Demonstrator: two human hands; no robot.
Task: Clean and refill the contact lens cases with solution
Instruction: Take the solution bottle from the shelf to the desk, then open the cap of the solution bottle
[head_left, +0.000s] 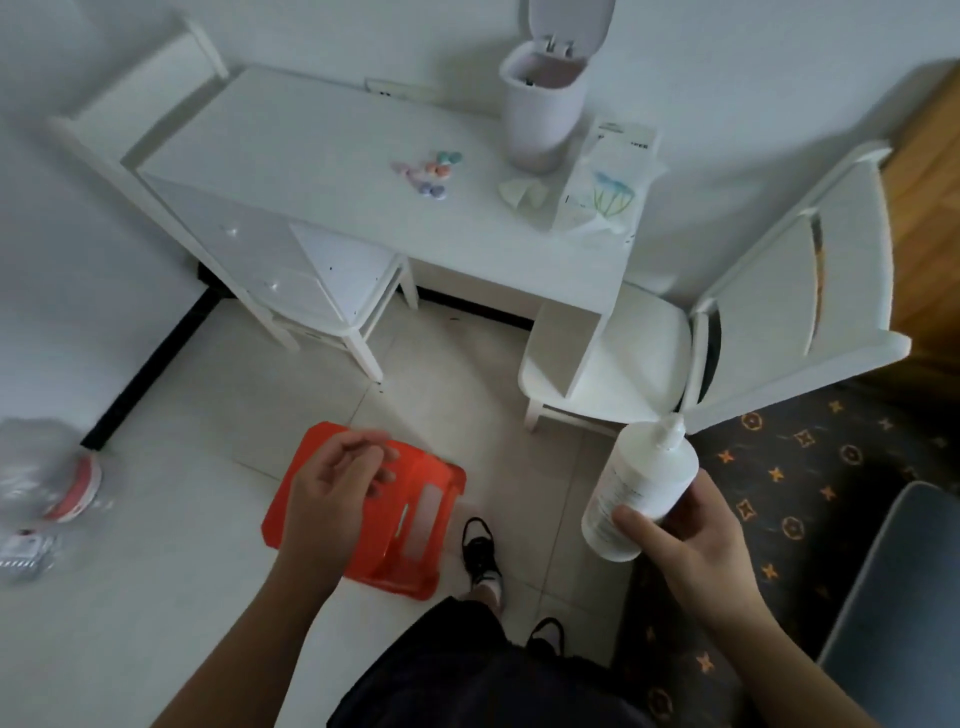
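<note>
My right hand (691, 540) grips a white solution bottle (641, 483) with a nozzle cap, held tilted at the lower right, well short of the table. My left hand (332, 486) hangs in the air over an orange tray on the floor, fingers loosely curled and holding nothing. Several pastel contact lens cases (428, 166) lie in a small cluster on the white table (311, 145) far ahead. Both hands are far from the cases.
A small white bin (543, 117) with its lid up stands at the table's back right. Beside it lie a tissue pack (605, 182) and crumpled tissues (522, 192). A white chair (727, 332) stands right of the table. The orange tray (410, 525) lies on the floor tiles.
</note>
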